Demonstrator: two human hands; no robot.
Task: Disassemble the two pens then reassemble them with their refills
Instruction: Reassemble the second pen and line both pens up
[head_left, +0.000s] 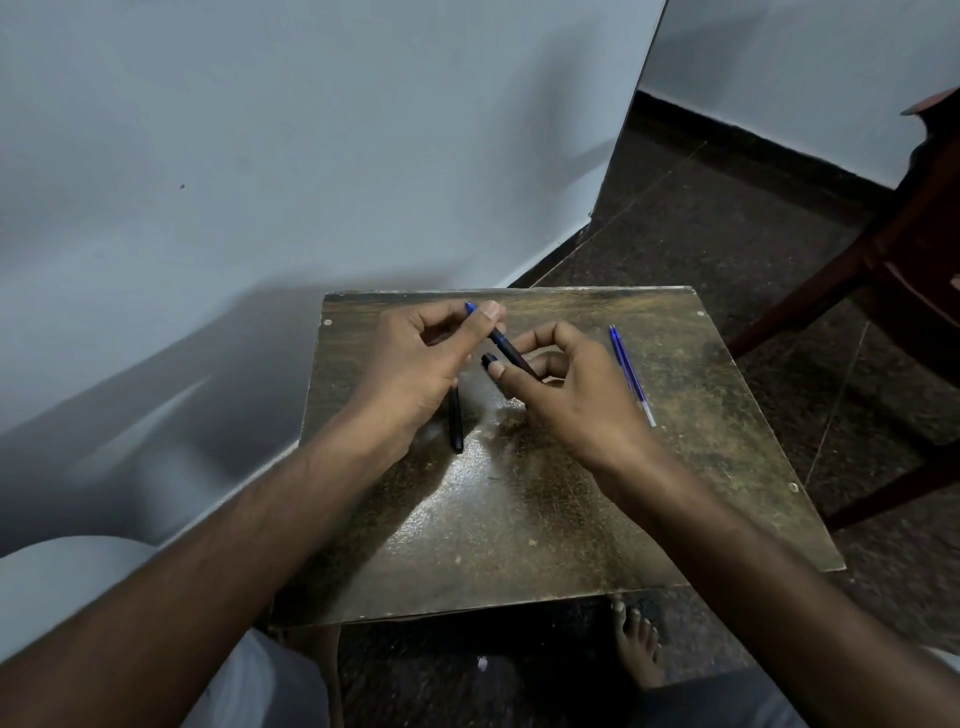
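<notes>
Above the far half of a small worn tabletop (545, 519), my left hand (415, 364) pinches the blue tip end of a dark pen (506, 348) that slants down to the right. My right hand (566, 384) grips that pen's lower end, and a small dark piece (489, 359) shows at its thumb. A second dark pen barrel (456, 421) lies on the table, partly hidden under my left hand. A blue refill (631, 374) lies loose to the right of my right hand.
A pale wall stands close behind and to the left of the table. A dark wooden chair (893, 291) stands at the right on the dark floor. My bare foot (636, 644) rests below the table's near edge.
</notes>
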